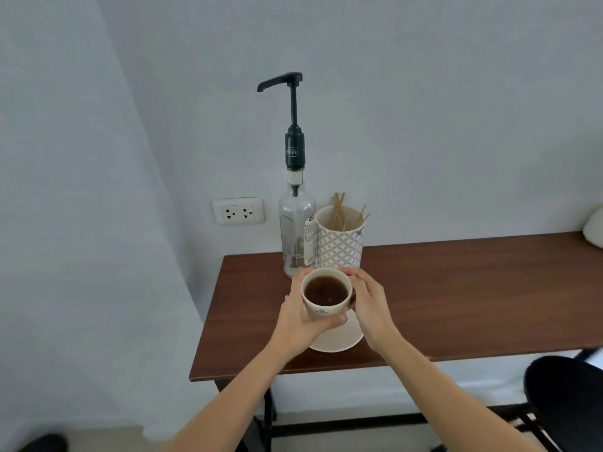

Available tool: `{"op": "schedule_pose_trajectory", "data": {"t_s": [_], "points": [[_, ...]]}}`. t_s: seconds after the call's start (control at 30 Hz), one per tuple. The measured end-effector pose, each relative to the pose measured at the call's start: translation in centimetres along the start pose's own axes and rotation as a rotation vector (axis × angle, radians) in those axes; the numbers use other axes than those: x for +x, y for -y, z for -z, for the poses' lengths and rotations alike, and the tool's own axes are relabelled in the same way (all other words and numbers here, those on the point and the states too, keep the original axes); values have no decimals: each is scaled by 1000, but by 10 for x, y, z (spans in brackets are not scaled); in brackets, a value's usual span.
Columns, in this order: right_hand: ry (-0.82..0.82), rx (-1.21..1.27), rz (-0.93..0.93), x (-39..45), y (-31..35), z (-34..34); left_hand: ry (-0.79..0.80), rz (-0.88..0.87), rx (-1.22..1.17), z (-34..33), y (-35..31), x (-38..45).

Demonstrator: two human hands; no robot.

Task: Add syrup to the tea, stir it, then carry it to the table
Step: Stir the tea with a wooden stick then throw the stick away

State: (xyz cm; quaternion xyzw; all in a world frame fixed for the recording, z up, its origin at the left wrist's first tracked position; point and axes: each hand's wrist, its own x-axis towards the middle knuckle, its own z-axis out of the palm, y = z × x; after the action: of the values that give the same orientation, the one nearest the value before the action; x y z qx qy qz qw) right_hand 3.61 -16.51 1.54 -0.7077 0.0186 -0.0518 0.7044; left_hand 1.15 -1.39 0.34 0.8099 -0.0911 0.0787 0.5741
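A white cup of dark tea [326, 296] is held over a white saucer [339, 339] near the left end of the brown table [456, 295]. My left hand [301, 324] wraps its left side, thumb under the front. My right hand [367, 300] grips its right side. Just behind the cup stands a clear glass syrup bottle [297, 223] with a tall black pump [287, 81], spout pointing left. Whether the cup rests on the saucer or is lifted off it I cannot tell.
A white patterned holder [341, 243] with wooden stir sticks [341, 213] stands right of the bottle. A wall socket [238, 211] is on the wall to the left. A black chair [567, 399] sits at lower right, and a white object [595, 228] lies at the table's far right.
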Motion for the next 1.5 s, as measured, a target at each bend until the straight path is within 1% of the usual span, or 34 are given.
{"op": "schedule_pose_trajectory", "data": {"t_s": [0.2, 0.37, 0.43, 0.5, 0.57, 0.63, 0.73, 0.87, 0.9, 0.97, 1.07, 1.1, 1.13, 1.17, 1.23, 1.3, 1.33, 1.4, 1.5], "points": [[-6, -18, -37, 3, -18, 0, -26, 14, 94, -11, 14, -3], [8, -40, -42, 5, -21, 2, -25, 7, 111, -11, 14, -2], [10, -93, -32, 6, -18, 3, -22, 16, 117, -12, 15, -2], [-46, -187, 50, 9, -8, 5, -14, 28, 132, -12, 16, -1], [-137, -319, 226, 20, 13, 7, -9, 46, 136, -12, 18, -1], [-177, -433, 361, 39, 37, 8, -10, 59, 136, -13, 21, -1], [-120, -634, 361, 72, 65, 6, -27, 69, 123, -14, 24, -3], [-28, -818, 391, 94, 74, 1, -48, 70, 106, -13, 20, -5], [-22, -827, 410, 95, 76, 0, -48, 70, 102, -12, 19, -5], [-57, -765, 494, 91, 90, 1, -49, 73, 97, -11, 18, -5], [-204, -563, 722, 67, 125, 13, -50, 81, 100, -10, 18, -5], [-221, -491, 772, 55, 133, 18, -52, 84, 103, -10, 18, -4], [-188, -443, 789, 42, 138, 21, -57, 86, 104, -10, 18, -4], [-107, -431, 777, 29, 136, 23, -62, 87, 104, -9, 18, -3], [98, -552, 720, 10, 119, 23, -68, 82, 99, -9, 19, -3], [223, -707, 664, 3, 92, 23, -72, 73, 95, -9, 20, -3], [249, -729, 627, 2, 81, 22, -72, 70, 94, -9, 20, -3], [272, -667, 547, 0, 67, 16, -72, 65, 98, -9, 19, -3], [244, -587, 498, 1, 66, -1, -63, 72, 100, -9, 19, -3]]}}
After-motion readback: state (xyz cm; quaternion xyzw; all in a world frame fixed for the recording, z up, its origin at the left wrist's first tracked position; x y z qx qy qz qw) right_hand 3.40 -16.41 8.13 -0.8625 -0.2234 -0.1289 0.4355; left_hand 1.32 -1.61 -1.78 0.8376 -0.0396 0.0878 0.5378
